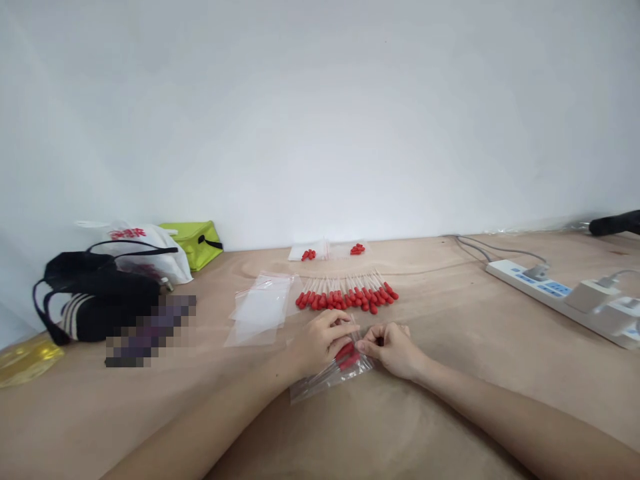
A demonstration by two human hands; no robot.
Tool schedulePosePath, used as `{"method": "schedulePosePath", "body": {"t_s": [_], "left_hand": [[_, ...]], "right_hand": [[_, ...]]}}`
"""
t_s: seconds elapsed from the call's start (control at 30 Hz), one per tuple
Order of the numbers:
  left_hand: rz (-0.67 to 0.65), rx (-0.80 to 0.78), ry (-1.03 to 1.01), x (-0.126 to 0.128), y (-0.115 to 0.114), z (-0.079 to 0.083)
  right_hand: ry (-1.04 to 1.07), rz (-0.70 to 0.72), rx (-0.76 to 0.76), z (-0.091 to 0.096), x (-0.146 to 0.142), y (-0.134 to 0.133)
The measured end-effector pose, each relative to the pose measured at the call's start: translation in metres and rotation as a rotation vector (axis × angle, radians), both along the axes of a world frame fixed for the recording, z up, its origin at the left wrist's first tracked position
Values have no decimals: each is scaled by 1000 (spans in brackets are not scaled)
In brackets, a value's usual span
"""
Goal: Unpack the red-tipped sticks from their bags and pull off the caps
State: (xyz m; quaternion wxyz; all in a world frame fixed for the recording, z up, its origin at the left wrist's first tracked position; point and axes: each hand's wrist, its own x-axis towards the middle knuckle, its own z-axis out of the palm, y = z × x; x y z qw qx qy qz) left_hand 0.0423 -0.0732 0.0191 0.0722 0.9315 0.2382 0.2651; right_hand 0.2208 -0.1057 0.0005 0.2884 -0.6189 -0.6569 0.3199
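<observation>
A clear zip-lock bag [313, 392] lies at an angle on the table between my hands, holding a few sticks with red tips [349, 362]. My left hand [317, 340] is closed on the bag's upper side, its fingers curled over the plastic and partly covering the red tips. With thumb and finger pinched together, my right hand [393, 348] grips the bag's right end. Just beyond both hands, many red-tipped sticks [345, 298] lie in a row, tips toward me. Flat clear bags [263, 307] are stacked loosely to the left of them.
Two bags with red-tipped sticks [357, 249] lie near the wall. At left are a black bag [115, 293], a white plastic bag [170, 250], a lime-green bag [193, 243] and a yellow pouch [33, 360]. A white power strip [530, 287] with plugs and cables stands at right.
</observation>
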Motion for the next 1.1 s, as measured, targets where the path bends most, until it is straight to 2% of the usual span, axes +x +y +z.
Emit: {"method": "schedulePosePath", "body": {"t_s": [0.13, 0.47, 0.77, 0.87, 1.03, 1.1], "left_hand": [[-67, 140, 67, 6, 9, -1], [-155, 354, -62, 7, 13, -6], [-227, 444, -31, 11, 14, -5], [-190, 403, -34, 7, 13, -5], [-138, 243, 19, 2, 13, -5], [-133, 181, 40, 1, 14, -6]], "right_hand": [[29, 11, 6, -4, 1, 2], [75, 17, 12, -4, 2, 1], [9, 40, 65, -5, 3, 0], [-12, 100, 187, -8, 8, 1], [-169, 337, 655, -8, 17, 2], [-252, 426, 795, -8, 18, 2]]}}
